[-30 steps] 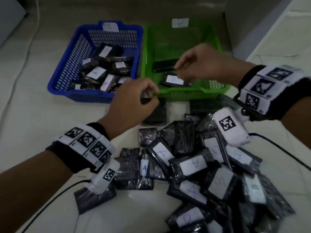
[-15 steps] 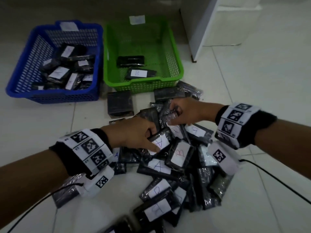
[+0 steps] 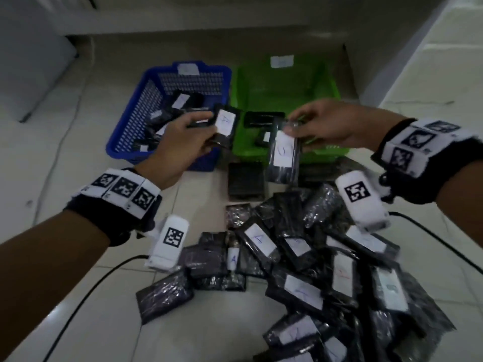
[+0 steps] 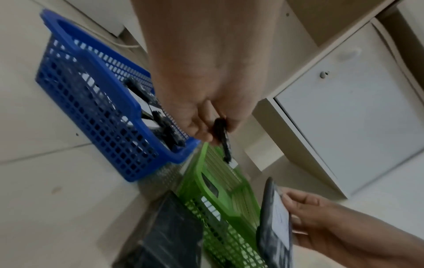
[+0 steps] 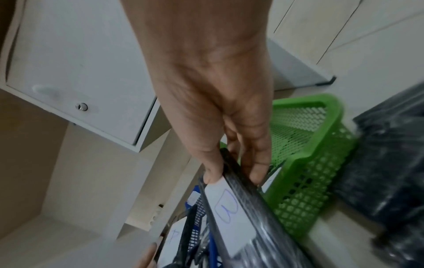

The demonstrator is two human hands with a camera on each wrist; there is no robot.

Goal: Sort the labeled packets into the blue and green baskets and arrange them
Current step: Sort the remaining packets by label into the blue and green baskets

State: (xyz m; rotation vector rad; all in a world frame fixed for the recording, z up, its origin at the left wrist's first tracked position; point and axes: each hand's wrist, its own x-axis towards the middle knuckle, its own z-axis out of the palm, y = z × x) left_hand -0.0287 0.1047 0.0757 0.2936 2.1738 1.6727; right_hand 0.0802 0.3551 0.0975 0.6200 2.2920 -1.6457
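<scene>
My left hand (image 3: 193,129) pinches a black packet labelled A (image 3: 225,126) over the right rim of the blue basket (image 3: 130,126); the left wrist view shows that packet (image 4: 221,134) edge-on between the fingers. My right hand (image 3: 308,126) pinches the top of a black packet labelled B (image 3: 283,152), which hangs over the front of the green basket (image 3: 329,100). The right wrist view has thumb and fingers gripping the B packet (image 5: 229,208). The blue basket holds several packets; the green basket holds two.
A heap of several black labelled packets (image 3: 326,270) covers the tiled floor in front of me. One unlabelled packet (image 3: 245,181) lies just before the green basket. White cabinets (image 4: 344,108) stand behind and to the right. Cables (image 3: 86,296) trail from both wrists.
Both hands left the heap, each lifting a packet, and rose forward to the baskets: left with an A packet toward blue, right with a B packet toward green.
</scene>
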